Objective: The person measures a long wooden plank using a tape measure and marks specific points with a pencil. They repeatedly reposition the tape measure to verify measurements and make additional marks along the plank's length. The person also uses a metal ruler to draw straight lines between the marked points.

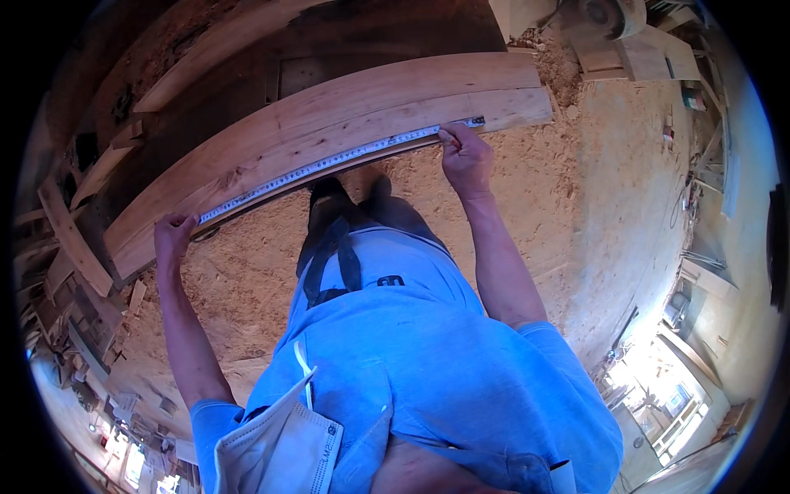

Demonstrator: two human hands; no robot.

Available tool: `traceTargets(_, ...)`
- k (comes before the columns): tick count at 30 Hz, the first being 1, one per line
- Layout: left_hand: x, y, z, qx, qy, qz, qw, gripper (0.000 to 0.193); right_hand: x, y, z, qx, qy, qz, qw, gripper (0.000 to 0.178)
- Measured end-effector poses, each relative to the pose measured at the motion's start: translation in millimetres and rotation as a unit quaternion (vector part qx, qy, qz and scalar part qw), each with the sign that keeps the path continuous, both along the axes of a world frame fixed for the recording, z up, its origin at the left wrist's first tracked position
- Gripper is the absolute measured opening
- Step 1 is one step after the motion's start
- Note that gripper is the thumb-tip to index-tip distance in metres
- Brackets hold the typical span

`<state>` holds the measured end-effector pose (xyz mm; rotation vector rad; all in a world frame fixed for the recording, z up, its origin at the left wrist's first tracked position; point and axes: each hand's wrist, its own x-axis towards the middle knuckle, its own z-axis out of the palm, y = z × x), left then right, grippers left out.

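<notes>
A white measuring tape [329,161] with dark markings lies stretched along the near edge of a wide, pale wooden board [354,92]. My left hand [174,236] pinches the tape's left end at the board's near edge. Toward the other end, my right hand [467,158] has thumb and fingers closed on the tape's lower edge, and a short length with a dark tip runs on past it to the right. No tape case shows. Both arms reach forward, well apart.
More planks [222,51] lie beyond the board, and cut timber [78,239] is piled at the left. Sawdust [527,214] covers the floor. A machine with a round part [601,15] stands at the far right. A face mask [276,445] hangs at my chest.
</notes>
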<state>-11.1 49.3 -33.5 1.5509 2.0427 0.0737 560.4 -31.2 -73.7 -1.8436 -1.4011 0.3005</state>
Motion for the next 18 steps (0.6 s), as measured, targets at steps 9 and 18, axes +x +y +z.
traceTargets(9, 3.8, 0.3, 3.7, -0.012, -0.002, 0.007, 1.000, 0.034, 0.7, -1.2, -3.3, -0.008, 0.025, -0.005, 1.000, 0.008)
traceTargets(18, 1.6, -1.9, 0.8, 0.003, -0.019, 0.002, 1.000, 0.033, -0.2, -1.1, -3.5, -0.005, 0.045, -0.013, 0.999, 0.008)
